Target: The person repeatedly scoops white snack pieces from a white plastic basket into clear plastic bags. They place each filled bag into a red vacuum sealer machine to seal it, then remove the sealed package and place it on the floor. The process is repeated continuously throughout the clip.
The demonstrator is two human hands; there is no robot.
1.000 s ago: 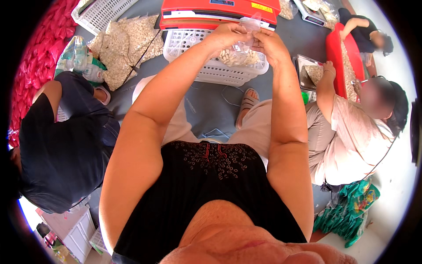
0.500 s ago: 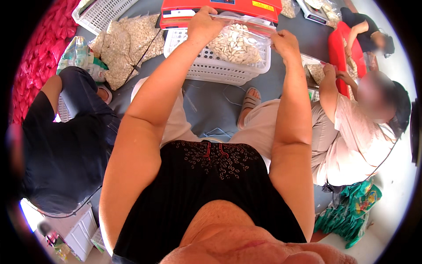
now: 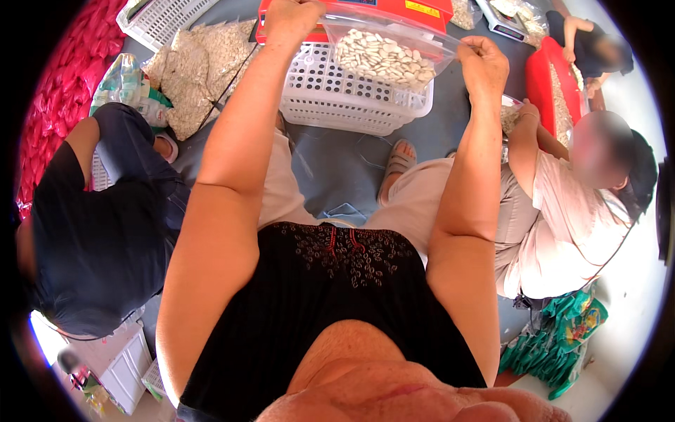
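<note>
A clear plastic bag of pale flat seeds (image 3: 383,58), which look like pumpkin seeds, hangs stretched between my hands. My left hand (image 3: 290,22) grips its upper left corner, beside the red machine. At the upper right corner, the fingers of my right hand (image 3: 485,67) pinch the bag's edge. The seeds lie spread in the lower part of the bag, above an upturned-looking white perforated plastic crate (image 3: 351,116). Just behind the bag stands the red box-shaped machine (image 3: 415,8), which looks like a bag sealer; my left hand and the bag hide part of it.
Filled seed bags (image 3: 190,77) lie at the left, near a white basket (image 3: 158,21). Co-workers sit on both sides; the right one's hands are near a red tub (image 3: 555,84) of seeds. A digital scale (image 3: 503,21) stands at the far right. Red packages (image 3: 67,91) pile up far left.
My hands have moved apart, the left one up and leftward, the right one rightward. The bag is pulled wider, and its seeds have spread into a flatter layer.
</note>
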